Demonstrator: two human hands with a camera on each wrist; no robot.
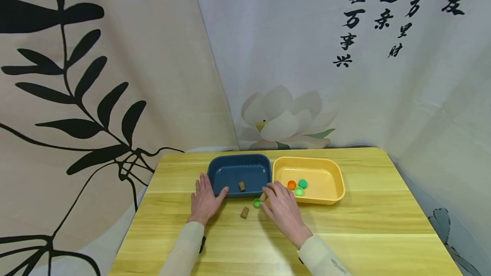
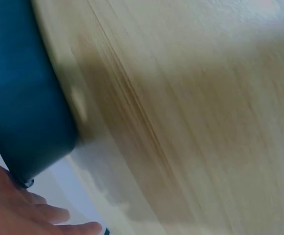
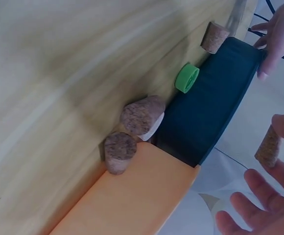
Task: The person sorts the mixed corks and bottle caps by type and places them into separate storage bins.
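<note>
My left hand (image 1: 207, 199) rests against the front left corner of the blue tray (image 1: 239, 194), fingers straight and thumb spread along the front rim. Between thumb and forefinger, my right hand (image 1: 283, 208) pinches a cork (image 3: 268, 148) near where the two trays meet. A second cork (image 1: 241, 186) lies inside the blue tray. In front of that tray are another cork (image 1: 244, 213) and a green bottle cap (image 1: 256, 203). The right wrist view shows two more corks (image 3: 142, 115) by the trays, with a white piece (image 3: 154, 127) partly hidden behind one.
Touching the blue tray on its right is a yellow tray (image 1: 322, 199). Inside it lie an orange cap (image 1: 291, 185), a green cap (image 1: 302, 183) and a light green cap (image 1: 298, 191). Both trays stand near the back edge of the wooden table (image 1: 383, 225), before a printed curtain (image 1: 422, 97).
</note>
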